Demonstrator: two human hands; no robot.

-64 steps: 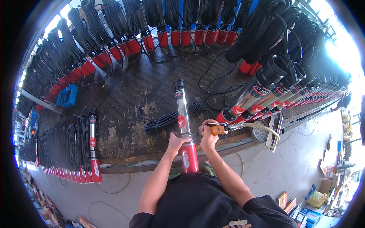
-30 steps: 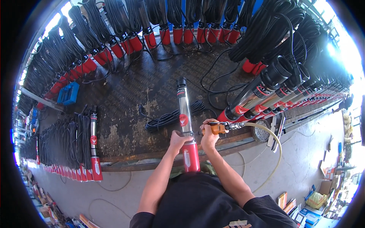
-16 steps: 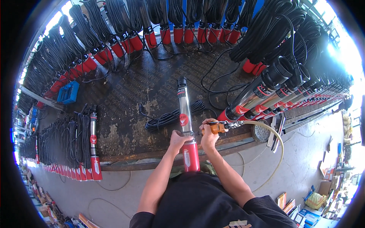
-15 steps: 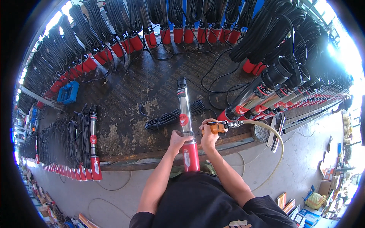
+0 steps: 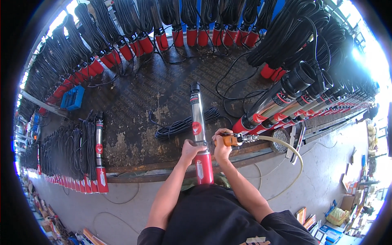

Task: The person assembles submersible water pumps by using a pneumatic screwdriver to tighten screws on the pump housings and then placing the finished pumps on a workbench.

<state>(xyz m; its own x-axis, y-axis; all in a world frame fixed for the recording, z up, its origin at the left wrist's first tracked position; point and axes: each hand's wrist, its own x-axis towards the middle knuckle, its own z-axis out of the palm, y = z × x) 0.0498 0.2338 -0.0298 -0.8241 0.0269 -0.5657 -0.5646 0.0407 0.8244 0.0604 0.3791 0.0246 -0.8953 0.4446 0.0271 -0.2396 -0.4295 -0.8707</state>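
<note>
A tubular submersible pump [image 5: 197,110] with a steel upper body, black top and red lower part stands in front of me, its red end close to my body. My left hand [image 5: 190,150] is closed around its middle, just above the red part. On the pump's right side, my right hand [image 5: 221,149] grips an orange air-powered driver [image 5: 232,140], pointed sideways at the pump's middle. Fingers hide the tool's tip, so I cannot tell whether it touches. A pale air hose [image 5: 300,157] runs from its metal coupling. Behind the pump lies a coiled black cable [image 5: 175,129].
Many cable-wrapped pumps [image 5: 177,36] line the far edge of the worn dark workbench [image 5: 134,96]. More pumps [image 5: 265,107] lean in a row at right, others [image 5: 99,151] at left. A blue crate [image 5: 72,98] sits at far left; a round dish [image 5: 280,140] is near the right edge.
My right hand and the driver have shifted slightly toward me. The left hand keeps its hold on the pump, which has hardly moved.
</note>
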